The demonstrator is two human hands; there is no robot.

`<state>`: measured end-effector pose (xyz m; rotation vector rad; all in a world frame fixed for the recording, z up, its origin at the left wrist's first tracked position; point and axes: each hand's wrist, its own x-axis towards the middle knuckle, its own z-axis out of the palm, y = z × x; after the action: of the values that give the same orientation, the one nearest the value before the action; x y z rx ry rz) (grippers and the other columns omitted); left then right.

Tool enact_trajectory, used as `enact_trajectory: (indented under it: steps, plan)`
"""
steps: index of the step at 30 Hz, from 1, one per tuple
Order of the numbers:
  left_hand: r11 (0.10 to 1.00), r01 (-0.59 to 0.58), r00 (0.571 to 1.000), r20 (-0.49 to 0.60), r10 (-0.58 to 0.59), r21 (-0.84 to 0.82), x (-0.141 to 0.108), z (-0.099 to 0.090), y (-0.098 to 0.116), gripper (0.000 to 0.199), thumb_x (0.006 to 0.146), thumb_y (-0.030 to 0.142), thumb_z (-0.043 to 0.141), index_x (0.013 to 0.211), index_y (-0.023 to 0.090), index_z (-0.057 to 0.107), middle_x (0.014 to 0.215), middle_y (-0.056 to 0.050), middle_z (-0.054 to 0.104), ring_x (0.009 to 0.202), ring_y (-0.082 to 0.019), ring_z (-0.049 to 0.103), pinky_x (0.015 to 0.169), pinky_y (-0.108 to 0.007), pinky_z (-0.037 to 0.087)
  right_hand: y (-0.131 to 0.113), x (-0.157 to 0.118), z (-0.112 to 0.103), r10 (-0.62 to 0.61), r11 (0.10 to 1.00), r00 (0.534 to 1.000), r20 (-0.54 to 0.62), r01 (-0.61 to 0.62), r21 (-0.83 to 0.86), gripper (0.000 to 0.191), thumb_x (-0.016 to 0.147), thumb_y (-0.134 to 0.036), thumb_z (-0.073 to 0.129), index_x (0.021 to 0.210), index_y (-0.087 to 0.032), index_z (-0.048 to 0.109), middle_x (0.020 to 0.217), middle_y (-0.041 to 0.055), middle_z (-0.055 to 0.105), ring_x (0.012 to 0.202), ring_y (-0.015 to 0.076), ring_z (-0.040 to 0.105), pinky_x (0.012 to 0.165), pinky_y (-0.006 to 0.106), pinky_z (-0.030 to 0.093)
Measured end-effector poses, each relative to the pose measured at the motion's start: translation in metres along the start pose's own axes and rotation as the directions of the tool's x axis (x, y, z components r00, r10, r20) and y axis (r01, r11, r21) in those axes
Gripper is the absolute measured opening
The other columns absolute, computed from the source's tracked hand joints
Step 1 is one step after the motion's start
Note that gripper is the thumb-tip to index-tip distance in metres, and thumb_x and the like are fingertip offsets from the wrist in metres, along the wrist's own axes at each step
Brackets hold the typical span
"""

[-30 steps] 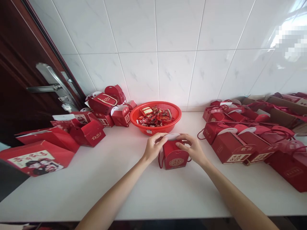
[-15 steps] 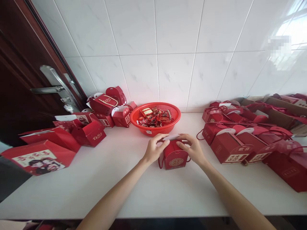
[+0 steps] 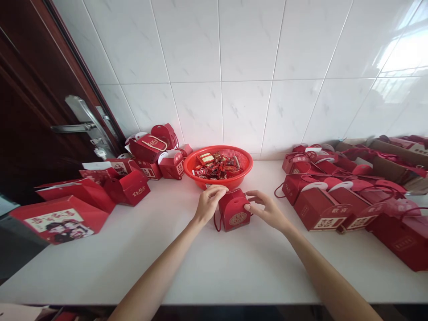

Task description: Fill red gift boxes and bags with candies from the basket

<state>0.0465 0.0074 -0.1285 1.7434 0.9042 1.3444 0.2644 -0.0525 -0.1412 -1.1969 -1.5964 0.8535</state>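
Note:
A small red gift box (image 3: 234,213) stands upright on the white table before me, a round gold emblem on its front. Its rounded top flaps are folded upward, and a dark red cord hangs at its left side. At the upper left corner, my left hand (image 3: 210,204) is closed in a pinch; what lies between its fingertips is hidden. My right hand (image 3: 265,210) is at the box's right edge, fingers apart, its thumb tip against or very near the front flap. Just behind the box sits a red plastic basket (image 3: 248,167) holding wrapped sweets (image 3: 220,166).
Several red gift boxes (image 3: 129,187) crowd the table's left side, some with their tops open. On the right, closed red boxes (image 3: 323,209) stand in rows beside a brown cardboard carton (image 3: 389,164). A tiled wall (image 3: 247,116) rises behind, and a dark door (image 3: 36,89) is at left.
The box has turned slightly and shifted left. Both hands have left the middle of its top: the left stays at the left corner in a pinch, the right has opened at the right edge.

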Motion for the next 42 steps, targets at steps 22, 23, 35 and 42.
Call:
enact_trajectory:
  steps: [22, 23, 35, 42]
  plan:
    - [0.977, 0.194, 0.966, 0.154, -0.206, 0.09, -0.003, 0.002, 0.006, 0.024, 0.067, 0.037, 0.076, 0.081, 0.02, 0.064, 0.087, 0.0, 0.069, 0.081, -0.019, 0.063, 0.075, -0.03, 0.049, 0.017, 0.013, 0.004, 0.241, 0.945, 0.968, -0.077, -0.215, 0.247, 0.035, 0.083, -0.049, 0.063, 0.108, -0.027, 0.072, 0.124, 0.0073, 0.07, 0.116, 0.0276, 0.065, 0.097, 0.044, 0.053]
    - [0.976, 0.201, 0.964, 0.161, -0.212, 0.079, -0.002, 0.001, 0.005, 0.025, 0.067, 0.037, 0.076, 0.081, 0.02, 0.064, 0.087, 0.0, 0.069, 0.079, -0.019, 0.062, 0.073, -0.029, 0.049, 0.018, 0.015, 0.003, 0.236, 0.945, 0.97, -0.06, -0.215, 0.245, 0.034, 0.08, -0.046, 0.066, 0.108, -0.027, 0.073, 0.124, 0.0069, 0.071, 0.116, 0.028, 0.065, 0.096, 0.044, 0.053]
    - [0.976, 0.214, 0.955, 0.202, -0.216, 0.032, -0.002, 0.0, 0.002, 0.027, 0.067, 0.036, 0.078, 0.085, 0.019, 0.067, 0.088, -0.001, 0.072, 0.074, -0.017, 0.063, 0.068, -0.027, 0.049, 0.0, 0.03, -0.015, 0.187, 0.941, 0.982, 0.029, -0.187, 0.282, 0.022, 0.065, -0.039, 0.072, 0.06, -0.019, 0.065, 0.066, 0.002, 0.067, 0.066, 0.0165, 0.06, 0.071, 0.034, 0.053]
    - [0.971, 0.238, 0.949, 0.221, -0.227, -0.027, -0.003, 0.002, -0.002, 0.031, 0.066, 0.037, 0.081, 0.088, 0.019, 0.069, 0.091, -0.003, 0.074, 0.078, -0.019, 0.067, 0.068, -0.029, 0.052, -0.054, 0.031, -0.027, 0.124, 0.92, 0.989, 0.086, -0.147, 0.364, 0.03, 0.072, -0.048, 0.073, 0.067, -0.019, 0.063, 0.075, 0.0058, 0.07, 0.053, 0.0119, 0.053, 0.056, 0.03, 0.049]
